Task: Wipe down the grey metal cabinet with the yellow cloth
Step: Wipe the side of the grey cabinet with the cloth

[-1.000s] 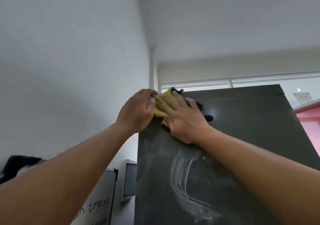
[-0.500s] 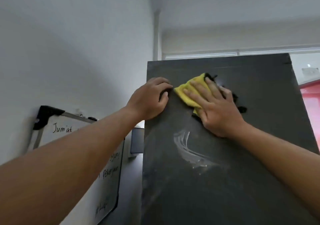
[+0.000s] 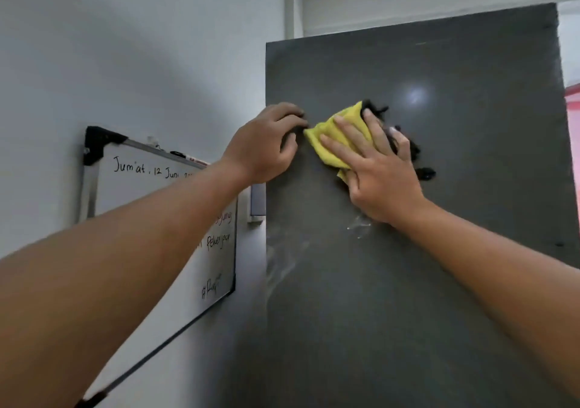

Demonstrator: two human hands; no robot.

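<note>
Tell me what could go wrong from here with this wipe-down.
1. The right hand presses the yellow cloth with flat fingers, not gripping it; the bunched cloth may slip or fold under.
2. White smears show low on the grey cabinet; strokes kept high would likely miss them.
3. The left hand grips the cabinet edge right beside the cloth, so a leftward stroke may bump it.

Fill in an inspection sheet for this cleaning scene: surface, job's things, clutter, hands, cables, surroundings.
Surface: grey cabinet, upright panel, pale smears low left and by the right wrist.
Job's things: yellow cloth, black-edged, flat against the panel.
Clutter: nothing seen.
Hands: right hand presses the cloth with straight fingers; left hand, fingers curled, at the panel's left edge, grip unclear.
Cables: nothing seen.
Surroundings: whiteboard with handwriting on the white wall; small grey box behind the cabinet.
</note>
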